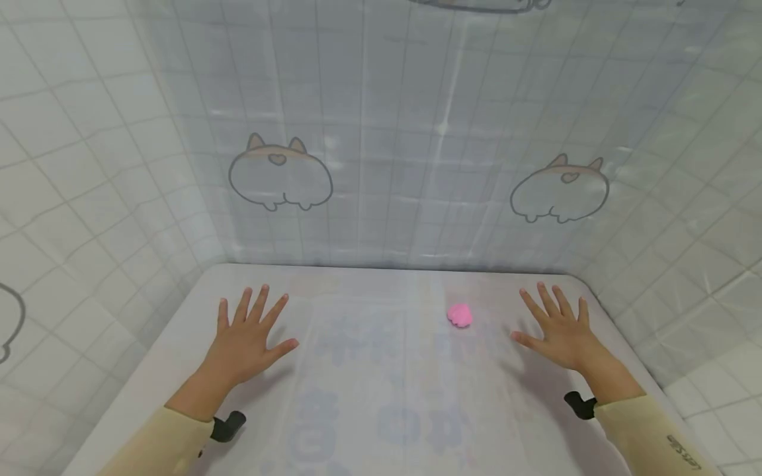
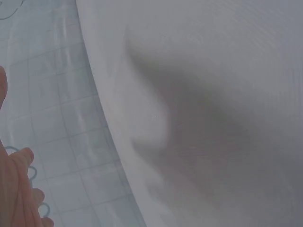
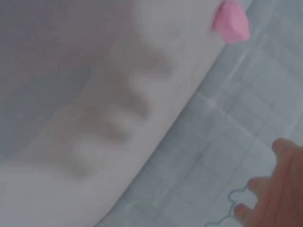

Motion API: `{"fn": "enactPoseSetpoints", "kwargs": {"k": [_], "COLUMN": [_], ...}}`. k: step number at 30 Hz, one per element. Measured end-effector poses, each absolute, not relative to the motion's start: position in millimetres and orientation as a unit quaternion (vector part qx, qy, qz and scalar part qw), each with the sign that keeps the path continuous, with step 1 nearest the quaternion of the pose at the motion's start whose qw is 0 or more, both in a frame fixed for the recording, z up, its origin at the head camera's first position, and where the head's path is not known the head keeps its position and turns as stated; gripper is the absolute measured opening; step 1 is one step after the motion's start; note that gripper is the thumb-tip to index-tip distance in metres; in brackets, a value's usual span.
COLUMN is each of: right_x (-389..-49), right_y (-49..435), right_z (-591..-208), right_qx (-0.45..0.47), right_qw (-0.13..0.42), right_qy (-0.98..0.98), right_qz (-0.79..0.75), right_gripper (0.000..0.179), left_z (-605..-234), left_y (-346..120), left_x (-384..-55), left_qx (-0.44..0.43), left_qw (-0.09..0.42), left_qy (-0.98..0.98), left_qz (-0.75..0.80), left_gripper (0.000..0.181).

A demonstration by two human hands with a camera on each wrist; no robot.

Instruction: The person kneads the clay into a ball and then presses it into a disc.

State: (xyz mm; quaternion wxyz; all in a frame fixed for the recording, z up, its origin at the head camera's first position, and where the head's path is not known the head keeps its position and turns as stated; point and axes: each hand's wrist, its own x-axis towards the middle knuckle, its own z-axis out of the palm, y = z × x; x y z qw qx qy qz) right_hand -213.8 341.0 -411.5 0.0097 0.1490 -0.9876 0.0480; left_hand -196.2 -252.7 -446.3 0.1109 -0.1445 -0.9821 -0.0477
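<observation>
A small pink lump [image 1: 460, 315] with a scalloped edge, shaped somewhat like a shell, lies on the white table [image 1: 369, 370] right of the middle. My left hand [image 1: 241, 347] is spread over the table's left side, fingers straight and apart, holding nothing. On the other side my right hand [image 1: 562, 334] is spread the same way, its thumb pointing toward the pink lump with a gap between them. Both hands cast shadows on the tabletop. In the right wrist view the pink lump [image 3: 232, 22] shows near the top, and the right fingers [image 3: 260, 187] at the lower right.
White grid-patterned sheeting rises behind the table [image 1: 387, 198] and along both sides. Cartoon animal outlines [image 1: 281, 175] are printed on it. A black strap piece [image 1: 228, 426] sticks out at the left cuff, another black piece [image 1: 579, 404] at the right.
</observation>
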Motion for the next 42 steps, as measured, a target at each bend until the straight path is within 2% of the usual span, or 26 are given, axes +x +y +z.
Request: {"fn": "enactPoseSetpoints", "kwargs": {"k": [18, 42], "right_x": [-211.8, -234.3], "right_y": [320.0, 283.9], "right_z": [-412.8, -425.0], "right_qx": [0.158, 0.180], "right_qw": [0.013, 0.007], "right_qy": [-0.984, -0.976], "right_qz": [0.076, 0.119], "right_gripper": [0.089, 0.081], "left_z": [-445.2, -457.3], "left_y": [-229.2, -197.7], "left_x": [-195.4, -214.5], "left_qx": [-0.152, -0.164], "left_qw": [0.112, 0.082], "left_qy": [-0.979, -0.974], "left_qz": [-0.076, -0.134], "left_gripper": [0.089, 0.087]}}
